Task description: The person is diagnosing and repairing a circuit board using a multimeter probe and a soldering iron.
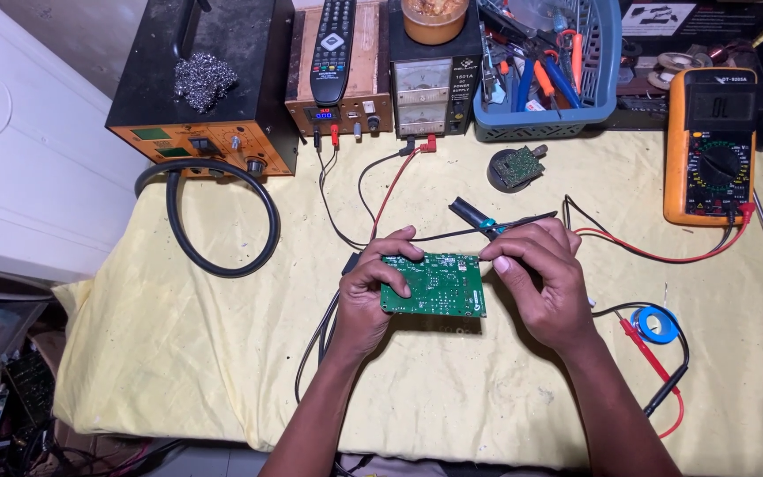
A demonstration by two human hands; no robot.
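My left hand clamps the green circuit board at table centre, its long axis running left-right; my right hand, touching its right edge, pinches a black-handled tool angled far-left.

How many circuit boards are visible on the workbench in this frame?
2. A green circuit board is held between the left hand and right hand; a small board on a round base lies before the blue basket. Others may be hidden.
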